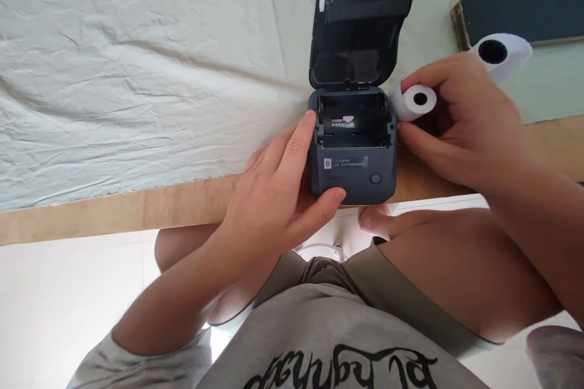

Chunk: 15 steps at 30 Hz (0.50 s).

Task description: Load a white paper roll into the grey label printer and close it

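A dark blue-grey label printer point(351, 176) sits at the table's front edge with its black lid point(360, 30) swung up. Its paper bay holds no roll, and a small printed sticker shows inside. My left hand point(278, 188) grips the printer, fingers along its left side and thumb at the front lower edge. Between the thumb and fingers of my right hand point(474, 115) is a small white paper roll point(404, 105), its dark core facing me, close against the printer's right side. Some of the right fingers are hidden behind the hand.
A larger white roll point(511, 60) with a black core is just beyond my right hand. Behind it lies a dark-screened phone point(524, 14). A wrinkled pale cloth point(137, 84) covers the table, leaving a strip of wooden edge point(114, 209) bare in front.
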Tool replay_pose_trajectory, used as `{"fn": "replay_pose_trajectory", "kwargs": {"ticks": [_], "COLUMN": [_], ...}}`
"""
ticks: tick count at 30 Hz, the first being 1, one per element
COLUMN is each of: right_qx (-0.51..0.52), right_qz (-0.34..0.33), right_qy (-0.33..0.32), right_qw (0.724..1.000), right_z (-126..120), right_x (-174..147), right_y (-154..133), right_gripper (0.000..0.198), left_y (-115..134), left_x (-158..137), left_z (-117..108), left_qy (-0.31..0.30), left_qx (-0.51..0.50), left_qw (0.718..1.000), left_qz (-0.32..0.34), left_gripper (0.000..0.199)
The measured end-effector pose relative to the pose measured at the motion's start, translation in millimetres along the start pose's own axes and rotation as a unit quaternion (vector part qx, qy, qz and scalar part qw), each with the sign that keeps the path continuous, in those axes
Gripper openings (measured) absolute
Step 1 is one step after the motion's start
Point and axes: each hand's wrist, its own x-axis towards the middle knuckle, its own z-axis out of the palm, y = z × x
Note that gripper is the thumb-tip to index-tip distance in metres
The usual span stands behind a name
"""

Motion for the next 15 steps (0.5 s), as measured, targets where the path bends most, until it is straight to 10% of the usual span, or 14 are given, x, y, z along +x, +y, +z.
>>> {"fn": "replay_pose_trajectory", "kwargs": {"ticks": [15], "right_qx": [-0.003], "right_qz": [0.004], "right_qy": [-0.012], "right_qw": [1.000], "right_z": [-0.7], "right_x": [0.8], "right_y": [-0.7], "right_gripper": [0.053], "left_y": [-0.4], "left_x": [1.0], "left_z": [3.1], "left_qy": [-0.001], "left_qx": [0.003], "left_qw": [1.000], "left_qz": [-0.001], "left_gripper": [0.089]}}
